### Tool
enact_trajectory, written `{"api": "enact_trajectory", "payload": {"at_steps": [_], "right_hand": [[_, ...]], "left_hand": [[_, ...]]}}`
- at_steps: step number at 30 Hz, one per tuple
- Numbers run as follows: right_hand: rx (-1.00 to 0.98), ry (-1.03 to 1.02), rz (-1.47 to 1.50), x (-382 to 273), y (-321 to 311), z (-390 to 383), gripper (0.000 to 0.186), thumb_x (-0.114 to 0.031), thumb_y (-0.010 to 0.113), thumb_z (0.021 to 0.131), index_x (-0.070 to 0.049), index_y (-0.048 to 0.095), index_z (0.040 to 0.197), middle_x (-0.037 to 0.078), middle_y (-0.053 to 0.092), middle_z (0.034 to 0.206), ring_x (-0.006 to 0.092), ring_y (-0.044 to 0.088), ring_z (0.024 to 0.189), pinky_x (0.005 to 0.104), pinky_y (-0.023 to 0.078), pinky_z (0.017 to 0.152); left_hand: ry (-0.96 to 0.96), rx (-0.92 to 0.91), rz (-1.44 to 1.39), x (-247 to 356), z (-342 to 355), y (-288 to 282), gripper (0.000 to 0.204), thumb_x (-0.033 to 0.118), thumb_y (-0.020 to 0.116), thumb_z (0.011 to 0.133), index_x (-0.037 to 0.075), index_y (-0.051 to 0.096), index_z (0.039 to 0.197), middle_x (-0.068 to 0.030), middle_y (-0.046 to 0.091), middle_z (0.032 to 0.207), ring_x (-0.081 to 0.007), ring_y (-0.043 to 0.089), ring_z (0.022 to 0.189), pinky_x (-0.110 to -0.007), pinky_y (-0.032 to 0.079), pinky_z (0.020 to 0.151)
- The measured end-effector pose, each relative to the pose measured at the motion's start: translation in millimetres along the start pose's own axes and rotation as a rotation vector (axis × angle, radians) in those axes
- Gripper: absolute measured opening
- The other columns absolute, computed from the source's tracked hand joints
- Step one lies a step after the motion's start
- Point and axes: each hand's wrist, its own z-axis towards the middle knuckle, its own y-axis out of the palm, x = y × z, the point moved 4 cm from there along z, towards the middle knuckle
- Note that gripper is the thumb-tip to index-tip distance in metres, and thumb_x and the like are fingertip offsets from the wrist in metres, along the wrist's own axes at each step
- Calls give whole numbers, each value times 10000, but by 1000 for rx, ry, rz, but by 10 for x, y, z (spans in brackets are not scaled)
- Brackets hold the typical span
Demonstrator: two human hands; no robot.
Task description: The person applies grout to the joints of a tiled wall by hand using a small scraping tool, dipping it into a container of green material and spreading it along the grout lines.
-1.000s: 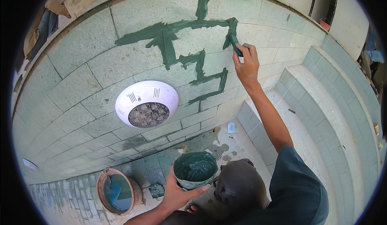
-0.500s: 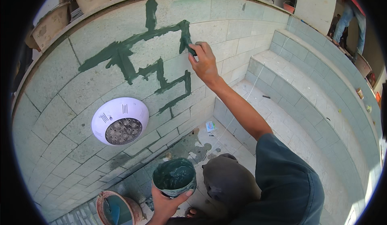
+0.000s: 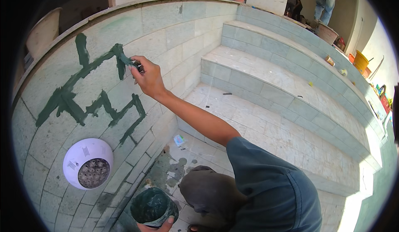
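Observation:
My right hand reaches out to the curved tiled wall. It pinches a small spreader smeared with dark green paste, its shape mostly hidden by the fingers. The tool touches the wall beside a short upright green stripe. Thick dark green grout covers several joints, stepping down across the pale green tiles. Low in front, my left hand is wrapped round a bowl, its thumb on the outside. Wet green grout coats the bowl's inside; much of this hand falls below the picture's edge.
A round white lamp juts from the wall at left. Curved tiled steps rise on the right. My bent knee is beside the bowl. A small packet lies on the floor. Another person stands at the far right, near a bucket.
The view has swung to the right, so wall and lamp appear further left. The spreader has moved up towards the top of the upright stripe. The bowl stays in my left hand.

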Motion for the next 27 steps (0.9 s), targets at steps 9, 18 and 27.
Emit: {"api": "enact_trajectory", "payload": {"at_steps": [9, 18, 27], "right_hand": [[-45, 292, -35, 366, 112, -481, 218, -137, 657, 967, -1, 648, 1136, 123, 651, 655, 129, 578, 548, 312, 460, 514], [66, 114, 4, 117, -4, -292, 232, -80, 629, 987, -16, 647, 1209, 94, 698, 747, 77, 601, 540, 257, 466, 483], [-44, -118, -355, 243, 149, -523, 221, -19, 655, 929, -8, 687, 1147, 156, 725, 871, 210, 671, 636, 286, 525, 604]], "left_hand": [[-18, 52, -156, 18, 4, 51, 807, 38, 878, 682, -28, 456, 1368, -151, 631, 1244, -241, 648, 1110, -387, 517, 989], [-20, -85, -149, 73, 105, 37, 800, -4, 884, 702, -10, 410, 1346, -146, 619, 1249, -207, 643, 1137, -358, 533, 982], [-42, -94, -133, -4, 153, 2, 784, 2, 887, 708, -12, 416, 1335, -143, 619, 1243, -202, 641, 1130, -350, 527, 974]]}}
